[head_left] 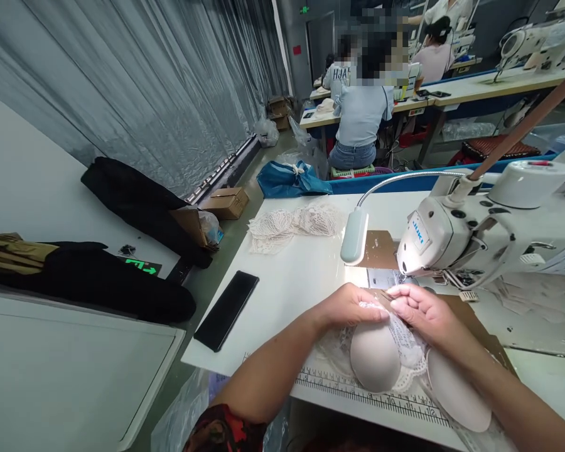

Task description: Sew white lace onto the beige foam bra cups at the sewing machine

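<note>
A pale bra with moulded cups point(375, 358) and white lace edging lies at the table's front edge, over a printed ruler scale. My left hand point(353, 307) pinches its upper edge, thumb on top. Close beside it, my right hand point(419, 307) has its thumb and fingers pressed together on the same edge; a small dark piece shows between the two hands, too small to name. Just beyond the fingers is the needle area of a white sewing machine point(433, 232). The second cup point(456, 389) lies under my right forearm, partly hidden.
A black phone point(226, 310) lies at the table's left. Behind it is a heap of white lace pieces point(294, 225). A lamp point(355, 236) on a bent neck hangs by the machine. Further back, people sit at other sewing tables; a blue bundle point(292, 179) rests past the table's far edge.
</note>
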A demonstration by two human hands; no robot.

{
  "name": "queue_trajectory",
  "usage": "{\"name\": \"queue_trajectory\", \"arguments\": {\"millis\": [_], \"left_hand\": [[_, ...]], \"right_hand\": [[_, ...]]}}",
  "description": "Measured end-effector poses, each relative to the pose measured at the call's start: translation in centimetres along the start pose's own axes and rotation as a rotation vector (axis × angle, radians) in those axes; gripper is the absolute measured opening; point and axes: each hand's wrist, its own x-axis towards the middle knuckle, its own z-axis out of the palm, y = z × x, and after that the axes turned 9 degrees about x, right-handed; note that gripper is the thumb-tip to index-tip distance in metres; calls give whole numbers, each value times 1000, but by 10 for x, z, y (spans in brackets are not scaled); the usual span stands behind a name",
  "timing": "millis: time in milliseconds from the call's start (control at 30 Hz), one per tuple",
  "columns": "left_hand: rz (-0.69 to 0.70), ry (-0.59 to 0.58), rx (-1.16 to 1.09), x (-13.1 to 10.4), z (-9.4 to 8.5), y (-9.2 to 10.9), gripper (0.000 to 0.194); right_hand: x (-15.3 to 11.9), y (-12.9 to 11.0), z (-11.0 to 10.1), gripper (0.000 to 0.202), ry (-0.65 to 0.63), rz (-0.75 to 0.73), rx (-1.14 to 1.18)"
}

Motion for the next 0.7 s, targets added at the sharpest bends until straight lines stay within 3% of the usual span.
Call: {"name": "queue_trajectory", "arguments": {"millis": [67,200,267,433,533,700], "left_hand": [[25,-5,30,1,0,-1,39],[14,-38,158,-4,-11,2,36],[-4,-50,272,-9,-21,5,34],[25,77,316,-18,-37,11,30],[103,110,308,-20,-38,13,29],[137,127,368,-17,-31,12,47]], "right_hand": [[2,3,1,51,-32,23,44],[3,2,1,30,-129,-17,-121],[2,-1,0,32,-104,-14,-202],[0,-3,4,33,-107,-12,-152],[1,-2,4,33,-83,-3,-119],[1,-1,1,30,-81,-10,-103]]}}
